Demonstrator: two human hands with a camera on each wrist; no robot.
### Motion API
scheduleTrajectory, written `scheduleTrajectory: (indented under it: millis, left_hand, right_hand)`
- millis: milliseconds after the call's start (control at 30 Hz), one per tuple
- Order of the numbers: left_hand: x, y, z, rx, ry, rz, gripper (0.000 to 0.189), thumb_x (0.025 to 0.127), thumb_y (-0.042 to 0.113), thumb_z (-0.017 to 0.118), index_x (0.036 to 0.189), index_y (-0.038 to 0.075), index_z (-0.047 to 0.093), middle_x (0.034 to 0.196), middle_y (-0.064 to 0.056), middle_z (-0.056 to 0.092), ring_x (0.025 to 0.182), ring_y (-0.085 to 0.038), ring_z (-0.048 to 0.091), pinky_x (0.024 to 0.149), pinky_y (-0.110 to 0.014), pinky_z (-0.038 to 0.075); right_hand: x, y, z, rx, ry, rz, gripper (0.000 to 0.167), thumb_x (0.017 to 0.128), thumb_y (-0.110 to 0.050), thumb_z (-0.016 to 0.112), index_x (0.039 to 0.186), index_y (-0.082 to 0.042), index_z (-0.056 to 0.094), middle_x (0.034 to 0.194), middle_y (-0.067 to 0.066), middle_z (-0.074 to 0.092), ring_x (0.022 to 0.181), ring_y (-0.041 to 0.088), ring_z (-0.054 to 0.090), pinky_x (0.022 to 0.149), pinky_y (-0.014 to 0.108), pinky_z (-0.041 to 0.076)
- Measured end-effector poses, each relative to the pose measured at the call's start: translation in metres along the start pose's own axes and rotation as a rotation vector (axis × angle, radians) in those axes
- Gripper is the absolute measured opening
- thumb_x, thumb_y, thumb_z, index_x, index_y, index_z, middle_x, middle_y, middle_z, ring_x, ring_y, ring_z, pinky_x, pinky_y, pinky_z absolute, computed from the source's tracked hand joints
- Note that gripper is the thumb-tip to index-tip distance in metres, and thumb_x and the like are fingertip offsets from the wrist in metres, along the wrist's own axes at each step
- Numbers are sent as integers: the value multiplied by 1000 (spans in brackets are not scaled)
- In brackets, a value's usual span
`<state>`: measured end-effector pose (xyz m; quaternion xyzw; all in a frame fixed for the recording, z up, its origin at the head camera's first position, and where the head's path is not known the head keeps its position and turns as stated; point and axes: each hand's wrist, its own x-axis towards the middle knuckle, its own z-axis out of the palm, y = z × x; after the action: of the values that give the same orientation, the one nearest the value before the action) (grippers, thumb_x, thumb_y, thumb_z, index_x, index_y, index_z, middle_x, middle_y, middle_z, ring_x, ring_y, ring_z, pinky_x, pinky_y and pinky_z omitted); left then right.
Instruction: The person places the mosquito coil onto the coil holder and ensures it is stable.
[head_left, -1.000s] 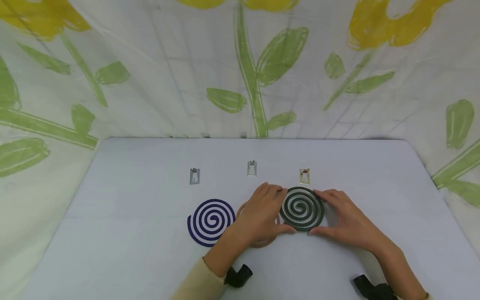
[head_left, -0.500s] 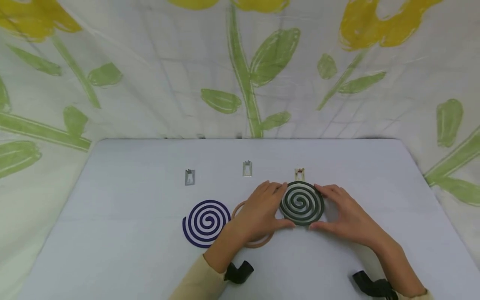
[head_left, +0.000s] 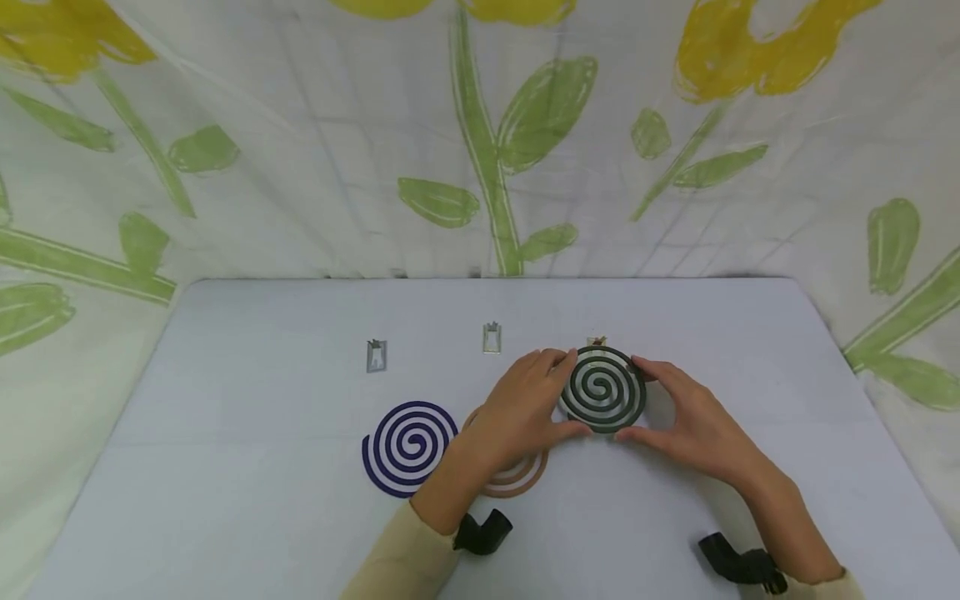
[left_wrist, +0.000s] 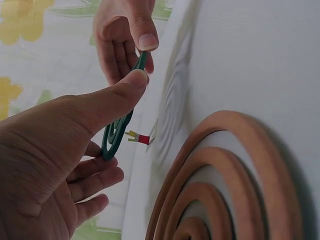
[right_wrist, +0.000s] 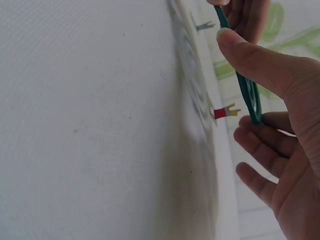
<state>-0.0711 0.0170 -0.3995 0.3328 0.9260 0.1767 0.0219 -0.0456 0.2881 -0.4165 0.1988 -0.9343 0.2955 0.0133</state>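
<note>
Both my hands hold a dark green mosquito coil [head_left: 601,385] in the head view, one at each side. My left hand [head_left: 517,412] pinches its left edge between thumb and fingers; my right hand [head_left: 697,425] pinches the right edge. Seen from the left wrist, the green coil [left_wrist: 116,131] is raised off the white table, its shadow falling beside it. A small metal coil stand [head_left: 597,341] with a red-and-yellow tab lies just behind the coil, mostly covered in the head view. Beneath my left forearm lies a brown coil [head_left: 545,467], partly hidden.
A dark blue coil [head_left: 413,442] lies left of the brown one. Two more metal stands, a left one [head_left: 377,356] and a middle one [head_left: 491,339], lie toward the back of the white table [head_left: 225,400]. A flower-printed cloth [head_left: 337,167] hangs behind.
Both hands have moved the green coil away from me, toward the back of the table, so it now overlaps the right stand in the head view. The head view has shifted slightly.
</note>
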Motion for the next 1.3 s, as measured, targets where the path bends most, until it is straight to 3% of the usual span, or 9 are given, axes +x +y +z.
scheduleTrajectory:
  millis: [200,333,533,700,1000,1167,1300]
  left_hand:
    - [7,-3,-2,-70,-35,-54,96,92,53,79,163,5,36,158,-11,50,142,-23,56,117,-34,51]
    - [12,-2,-3,-121,-53,-94,95,95,46,78,166,6,30,163,-10,44,140,-21,59,110,-32,56]
    - [17,0,-6,-122,-63,-112,97,95,43,80,167,6,26,165,-11,40,138,-21,60,108,-32,57]
    - [21,0,-9,-102,-39,-114,98,92,44,82,166,5,30,164,-12,41,139,-22,61,104,-33,59]
    - [33,0,-10,-156,-16,-173,98,93,35,83,166,2,27,165,-16,39,140,-28,59,107,-35,58]
    - [38,2,-10,-222,1,-220,98,93,30,83,167,2,25,164,-19,37,141,-32,57,109,-38,57]
    - [42,0,-11,-304,26,-244,102,91,27,86,167,1,23,163,-21,38,139,-34,59,111,-41,56]
  right_hand:
    - [10,0,-4,36,3,-16,98,72,-20,99,155,-6,49,131,11,70,110,28,72,94,27,58]
    - [17,0,-7,84,19,-50,94,71,-6,97,153,-1,51,129,12,68,99,14,71,89,10,56]
    - [23,0,-11,158,4,-33,94,71,2,94,154,2,49,132,16,64,104,-5,62,90,4,54]
    - [27,2,-11,196,-25,-2,99,73,2,94,158,1,43,137,18,60,107,-9,58,89,7,56]
    - [39,-6,-17,286,-58,111,97,83,-7,90,164,-5,35,143,18,54,112,-2,59,93,7,54]
    - [48,-10,-23,337,-107,202,98,88,-15,88,167,-12,30,150,16,49,123,23,64,94,9,56]
    - [54,-10,-25,355,-113,231,96,90,-14,86,167,-10,29,159,18,44,123,31,63,90,10,57]
